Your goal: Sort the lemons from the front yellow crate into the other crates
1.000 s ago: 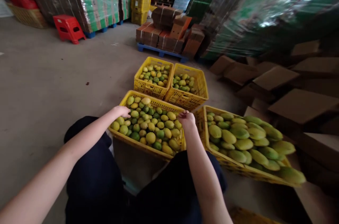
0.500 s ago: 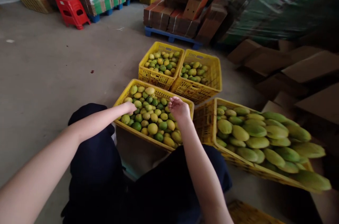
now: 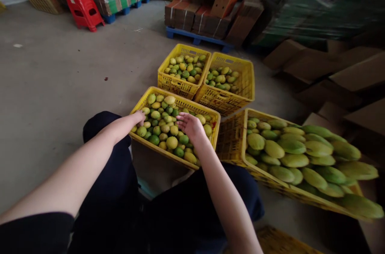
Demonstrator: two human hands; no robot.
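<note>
A yellow plastic crate [image 3: 215,138] full of lemon-like fruit [image 3: 165,128], green to yellow, stands in front of my knees. My left hand [image 3: 139,117] is at the crate's left side, bent down among the fruit beside a yellow-green one [image 3: 145,111]. Its fingers are mostly hidden, so any grip does not show. Over the right half of the same fruit is my right hand [image 3: 189,124], open, with fingers spread and pointing left. Nothing shows between them.
Two yellow crates [image 3: 184,90] [image 3: 225,103] with similar fruit stand just behind. To the right, a crate [image 3: 244,136] is heaped with long green papayas [image 3: 293,146]. Cardboard boxes [image 3: 355,71], a blue pallet [image 3: 197,39] with bundled cartons, and a red stool [image 3: 85,11] lie farther off.
My right hand has moved left and lower over the fruit, its curled fingers now spread. My left hand has drawn back leftward to the crate's left side.
</note>
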